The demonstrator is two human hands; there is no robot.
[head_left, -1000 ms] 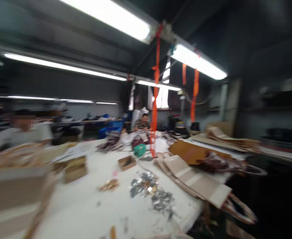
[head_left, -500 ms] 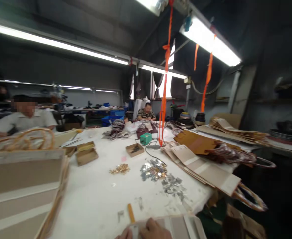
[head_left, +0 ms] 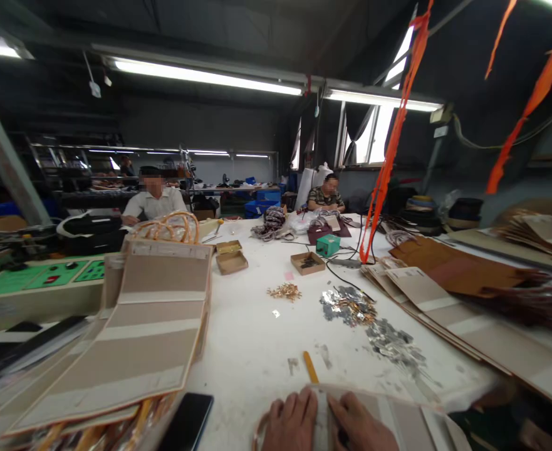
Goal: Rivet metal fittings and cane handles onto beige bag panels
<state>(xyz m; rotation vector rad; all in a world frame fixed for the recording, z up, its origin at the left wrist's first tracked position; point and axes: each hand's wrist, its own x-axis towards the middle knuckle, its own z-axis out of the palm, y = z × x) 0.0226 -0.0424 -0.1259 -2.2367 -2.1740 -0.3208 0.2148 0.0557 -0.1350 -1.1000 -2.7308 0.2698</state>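
Note:
A beige bag panel with lighter strips lies at the table's near edge, partly under both hands. My left hand rests on its left end, fingers stretched out and pressing down. Just to the right, my right hand is closed with curled fingers over the panel; a small dark thing shows beneath it, too hidden to name. Beyond the panel's edge a yellow-brown handle sticks out. Farther off lie loose grey metal pieces, shiny silver pieces and small gold pieces.
Stacked beige bag panels with looped handles stand left, a black phone beside them. More panels lie right. Small open boxes, a green box and hanging orange strips are farther back. Two people sit across the table.
The view has turned left, bringing the phone and more of the left stack into sight. Both hands now show more fully; my left hand lies on the panel beside my right.

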